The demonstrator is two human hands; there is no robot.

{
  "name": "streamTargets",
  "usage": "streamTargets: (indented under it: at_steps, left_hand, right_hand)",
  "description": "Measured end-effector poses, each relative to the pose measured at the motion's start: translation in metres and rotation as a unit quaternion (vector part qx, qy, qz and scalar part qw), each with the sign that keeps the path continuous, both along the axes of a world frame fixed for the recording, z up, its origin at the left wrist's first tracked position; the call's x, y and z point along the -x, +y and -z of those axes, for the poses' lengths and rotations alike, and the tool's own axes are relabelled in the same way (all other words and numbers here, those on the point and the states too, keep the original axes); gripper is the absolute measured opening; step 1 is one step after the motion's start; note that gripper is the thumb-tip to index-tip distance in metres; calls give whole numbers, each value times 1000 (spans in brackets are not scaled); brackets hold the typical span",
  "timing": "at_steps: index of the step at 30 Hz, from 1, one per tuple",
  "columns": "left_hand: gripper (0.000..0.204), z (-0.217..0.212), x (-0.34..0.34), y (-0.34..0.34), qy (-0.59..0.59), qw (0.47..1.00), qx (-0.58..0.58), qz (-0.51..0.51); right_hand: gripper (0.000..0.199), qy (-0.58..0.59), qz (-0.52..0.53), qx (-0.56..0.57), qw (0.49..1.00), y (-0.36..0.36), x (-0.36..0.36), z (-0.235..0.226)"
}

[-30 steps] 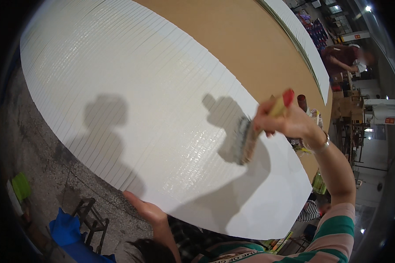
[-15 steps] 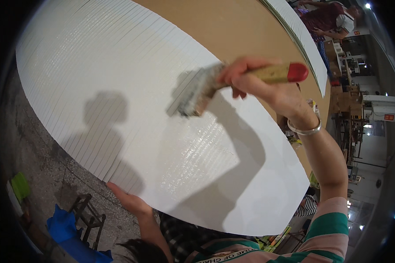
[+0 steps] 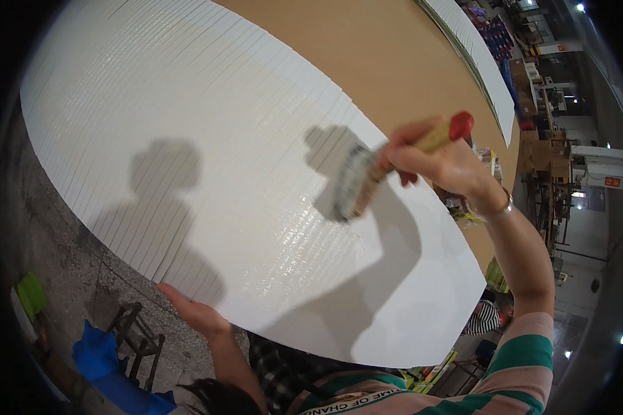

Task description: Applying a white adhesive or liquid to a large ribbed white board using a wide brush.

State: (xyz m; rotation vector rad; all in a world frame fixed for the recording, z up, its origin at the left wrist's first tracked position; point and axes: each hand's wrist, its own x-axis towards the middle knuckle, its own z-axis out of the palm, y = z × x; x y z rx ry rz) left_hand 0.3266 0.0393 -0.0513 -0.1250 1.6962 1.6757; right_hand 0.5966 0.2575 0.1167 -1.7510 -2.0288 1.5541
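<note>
A wide paintbrush point(image 3: 356, 187) with a wooden, red-tipped handle is in my right hand point(image 3: 432, 159), whose fingers are wrapped round it. Its bristles are angled down toward a large white oval sheet point(image 3: 422, 297); motion blur hides whether they touch it. Wet, shiny streaks cover the middle of the sheet, and closely spaced lines run across its far left part. At the near left edge, my left hand point(image 3: 199, 317) rests against the rim with a digit stretched out along it. The sheet's edge partly hides the other fingers.
A brown board point(image 3: 367, 48) lies beyond the sheet, with another white lined piece point(image 3: 495, 90) at its far side. On the floor at lower left are a blue object point(image 3: 100, 356), a dark metal frame point(image 3: 135, 339) and a green item point(image 3: 31, 294). Cardboard boxes point(image 3: 543, 155) stand at right.
My right hand has moved the paintbrush right and slightly nearer to me across the sheet. My left hand stays at the edge, shifted slightly left in view. The person at upper right has mostly left view.
</note>
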Motion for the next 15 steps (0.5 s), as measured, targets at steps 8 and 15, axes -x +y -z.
streamTargets:
  at_steps: [8,15]
  left_hand:
    - [75,14,-11,6,-19,999,-24,44]
    - [78,6,-3,1,36,998,31,33]
  right_hand:
    - [20,88,22,-113,989,19,33,-13]
    - [19,-40,21,31,998,-53,-51,-5]
